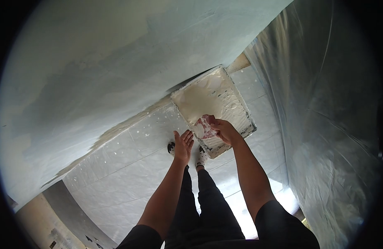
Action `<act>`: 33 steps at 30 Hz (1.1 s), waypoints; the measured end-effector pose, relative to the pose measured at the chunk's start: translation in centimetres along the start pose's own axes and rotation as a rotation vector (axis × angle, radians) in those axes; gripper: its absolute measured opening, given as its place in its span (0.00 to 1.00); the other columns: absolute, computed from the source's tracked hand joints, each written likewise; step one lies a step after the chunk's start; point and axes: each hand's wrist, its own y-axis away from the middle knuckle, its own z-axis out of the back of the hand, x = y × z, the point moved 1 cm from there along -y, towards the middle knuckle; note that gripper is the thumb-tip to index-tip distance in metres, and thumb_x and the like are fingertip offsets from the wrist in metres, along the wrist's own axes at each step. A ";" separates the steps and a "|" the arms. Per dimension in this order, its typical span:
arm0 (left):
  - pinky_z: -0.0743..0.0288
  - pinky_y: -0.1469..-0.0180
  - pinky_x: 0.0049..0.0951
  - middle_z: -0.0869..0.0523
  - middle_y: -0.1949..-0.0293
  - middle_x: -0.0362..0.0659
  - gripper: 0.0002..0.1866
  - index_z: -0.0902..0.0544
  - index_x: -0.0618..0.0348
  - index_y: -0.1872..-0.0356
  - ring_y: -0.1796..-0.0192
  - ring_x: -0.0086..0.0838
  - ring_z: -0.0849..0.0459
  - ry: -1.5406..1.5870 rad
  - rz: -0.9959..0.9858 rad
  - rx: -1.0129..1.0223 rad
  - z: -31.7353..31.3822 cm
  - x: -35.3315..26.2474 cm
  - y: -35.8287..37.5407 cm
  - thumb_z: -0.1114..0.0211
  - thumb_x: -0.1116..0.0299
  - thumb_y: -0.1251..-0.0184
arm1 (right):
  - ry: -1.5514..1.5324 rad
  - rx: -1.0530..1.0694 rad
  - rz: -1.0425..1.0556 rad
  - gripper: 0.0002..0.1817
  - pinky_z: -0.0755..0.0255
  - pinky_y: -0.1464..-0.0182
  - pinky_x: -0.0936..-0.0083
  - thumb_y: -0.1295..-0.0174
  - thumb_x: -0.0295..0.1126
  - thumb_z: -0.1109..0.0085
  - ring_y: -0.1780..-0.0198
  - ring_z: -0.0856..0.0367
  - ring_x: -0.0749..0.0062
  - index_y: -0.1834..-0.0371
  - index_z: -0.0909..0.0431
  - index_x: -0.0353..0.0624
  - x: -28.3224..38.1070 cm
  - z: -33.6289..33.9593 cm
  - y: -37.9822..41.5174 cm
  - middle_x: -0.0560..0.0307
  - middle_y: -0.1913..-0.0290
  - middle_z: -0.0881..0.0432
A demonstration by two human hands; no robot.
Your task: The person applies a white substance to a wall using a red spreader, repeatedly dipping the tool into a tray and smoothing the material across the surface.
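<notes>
My right hand (226, 131) pinches the edge of a pinkish-red flat piece (209, 131) smeared with white. Whether it is a cloth, a sponge or a scraper I cannot make out. The piece is over the near part of a paint tray (248, 108), whose rim is caked with white and dark marks. Creamy white paint (204, 97) pools in the tray's far part, and thin streaks cover its ribbed near part. To the left of the tray, my left hand (184, 145) is held open with its fingers extended, holding nothing.
A wall (116, 66) with pale, patchy coating runs along the left. Clear plastic sheeting (324, 124) hangs on the right. White spatters dot the grey floor covering (125, 162). My feet in spotted socks (201, 157) stand close to the tray's near end.
</notes>
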 end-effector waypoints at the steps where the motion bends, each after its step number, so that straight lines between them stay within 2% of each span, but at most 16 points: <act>1: 0.58 0.23 0.39 0.41 0.27 0.57 0.52 0.45 0.70 0.28 0.23 0.42 0.46 -0.017 -0.002 0.004 0.3 -0.1 0.5 0.67 0.26 0.33 | -0.072 0.039 -0.006 0.17 0.33 0.59 0.79 0.36 0.33 0.39 0.60 0.24 0.80 0.46 0.24 0.43 0.0 -0.2 0.8 0.65 0.59 0.20; 4: 0.58 0.23 0.39 0.39 0.27 0.56 0.51 0.44 0.69 0.28 0.23 0.41 0.46 -0.021 -0.002 0.001 0.7 -0.7 2.6 0.67 0.27 0.32 | -0.127 -0.033 -0.031 0.20 0.28 0.55 0.74 0.35 0.33 0.40 0.56 0.22 0.78 0.41 0.28 0.45 2.7 -2.4 6.6 0.65 0.55 0.21; 6: 0.58 0.23 0.39 0.39 0.27 0.56 0.51 0.44 0.69 0.28 0.23 0.41 0.45 -0.038 -0.034 0.021 0.7 -1.3 4.3 0.68 0.28 0.32 | -0.163 0.031 0.055 0.22 0.16 0.62 0.68 0.36 0.31 0.40 0.55 0.19 0.73 0.39 0.31 0.45 2.4 -2.2 8.6 0.63 0.53 0.22; 8: 0.58 0.23 0.39 0.39 0.27 0.55 0.51 0.43 0.69 0.28 0.23 0.40 0.45 -0.070 -0.041 0.041 0.4 -2.2 6.6 0.68 0.28 0.32 | -0.276 0.059 0.119 0.21 0.15 0.65 0.69 0.36 0.28 0.41 0.55 0.17 0.70 0.40 0.31 0.44 2.7 -2.8 10.9 0.61 0.54 0.22; 10: 0.57 0.24 0.38 0.38 0.27 0.54 0.50 0.42 0.69 0.28 0.24 0.40 0.44 -0.104 -0.081 0.066 -0.1 -3.4 9.3 0.68 0.28 0.31 | -0.396 0.081 0.216 0.19 0.14 0.61 0.66 0.37 0.25 0.43 0.55 0.16 0.67 0.42 0.29 0.44 3.0 -3.9 13.2 0.59 0.54 0.21; 12: 0.55 0.24 0.38 0.36 0.28 0.53 0.49 0.41 0.68 0.29 0.24 0.39 0.43 -0.111 -0.119 0.080 -0.5 -4.5 11.5 0.68 0.29 0.31 | -0.517 0.082 0.204 0.26 0.19 0.50 0.62 0.41 0.23 0.41 0.48 0.19 0.63 0.38 0.31 0.48 3.5 -4.7 15.5 0.56 0.49 0.21; 16: 0.53 0.25 0.39 0.34 0.29 0.53 0.47 0.39 0.66 0.29 0.26 0.39 0.40 -0.184 -0.219 0.125 -3.2 -7.7 16.0 0.68 0.30 0.29 | -0.506 0.201 0.332 0.27 0.21 0.47 0.57 0.43 0.25 0.44 0.42 0.21 0.55 0.36 0.31 0.46 5.9 -7.7 19.4 0.51 0.43 0.22; 18: 0.53 0.24 0.40 0.34 0.30 0.54 0.45 0.39 0.66 0.29 0.26 0.41 0.40 -0.263 -0.333 0.152 -5.5 -10.3 18.5 0.68 0.32 0.28 | -0.536 0.290 0.376 0.28 0.22 0.46 0.55 0.42 0.27 0.45 0.40 0.22 0.52 0.35 0.32 0.46 8.5 -10.1 21.8 0.49 0.39 0.24; 19: 0.53 0.24 0.41 0.34 0.30 0.54 0.45 0.39 0.67 0.29 0.25 0.42 0.40 -0.294 -0.395 0.171 -6.7 -11.9 19.7 0.67 0.33 0.28 | -0.530 0.301 0.438 0.25 0.23 0.44 0.53 0.35 0.35 0.50 0.38 0.24 0.50 0.33 0.35 0.48 9.9 -11.8 23.3 0.49 0.37 0.26; 20: 0.53 0.24 0.41 0.34 0.30 0.54 0.45 0.39 0.67 0.29 0.25 0.42 0.40 -0.295 -0.435 0.194 -7.9 -13.6 20.6 0.67 0.33 0.28 | -0.512 0.326 0.474 0.25 0.23 0.44 0.53 0.35 0.35 0.50 0.38 0.24 0.50 0.33 0.35 0.48 11.6 -13.3 24.6 0.49 0.37 0.26; 22: 0.52 0.24 0.41 0.34 0.30 0.55 0.44 0.39 0.68 0.29 0.26 0.43 0.40 -0.390 -0.705 0.295 -10.2 -17.2 23.1 0.64 0.34 0.27 | -0.643 0.332 0.509 0.21 0.26 0.42 0.47 0.27 0.45 0.61 0.38 0.24 0.51 0.36 0.32 0.51 15.5 -17.6 27.9 0.52 0.36 0.26; 23: 0.51 0.25 0.41 0.34 0.30 0.56 0.44 0.38 0.69 0.30 0.26 0.43 0.39 -0.420 -0.819 0.324 -11.4 -19.2 24.4 0.61 0.34 0.28 | -0.597 0.327 0.547 0.28 0.26 0.41 0.48 0.25 0.53 0.70 0.36 0.27 0.50 0.31 0.38 0.51 16.9 -18.9 28.4 0.52 0.34 0.29; 29: 0.48 0.26 0.40 0.34 0.30 0.58 0.44 0.38 0.70 0.30 0.27 0.46 0.38 -0.660 -1.306 0.385 -16.5 -31.9 34.2 0.62 0.35 0.27 | -0.708 0.456 0.700 0.26 0.28 0.39 0.46 0.27 0.49 0.63 0.35 0.28 0.51 0.32 0.37 0.48 26.0 -29.9 34.7 0.51 0.33 0.31; 30: 0.48 0.26 0.40 0.34 0.30 0.58 0.44 0.38 0.70 0.30 0.27 0.46 0.38 -0.659 -1.317 0.387 -17.1 -33.9 35.9 0.62 0.35 0.27 | -0.711 0.499 0.735 0.26 0.29 0.38 0.46 0.28 0.48 0.62 0.35 0.28 0.51 0.32 0.37 0.47 27.2 -31.5 35.5 0.50 0.33 0.30; 32: 0.46 0.27 0.40 0.34 0.30 0.57 0.43 0.38 0.69 0.30 0.27 0.46 0.37 -0.788 -1.653 0.415 -18.0 -37.6 39.1 0.60 0.36 0.27 | -0.714 0.569 0.781 0.26 0.29 0.37 0.46 0.29 0.47 0.61 0.35 0.28 0.52 0.33 0.36 0.45 29.5 -34.9 37.5 0.50 0.33 0.30; 33: 0.46 0.27 0.40 0.34 0.30 0.57 0.43 0.38 0.69 0.30 0.27 0.46 0.37 -0.792 -1.663 0.425 -18.5 -39.1 40.3 0.60 0.36 0.27 | -0.717 0.632 0.824 0.26 0.30 0.36 0.46 0.30 0.46 0.60 0.35 0.28 0.52 0.33 0.36 0.44 30.7 -36.4 38.6 0.50 0.34 0.29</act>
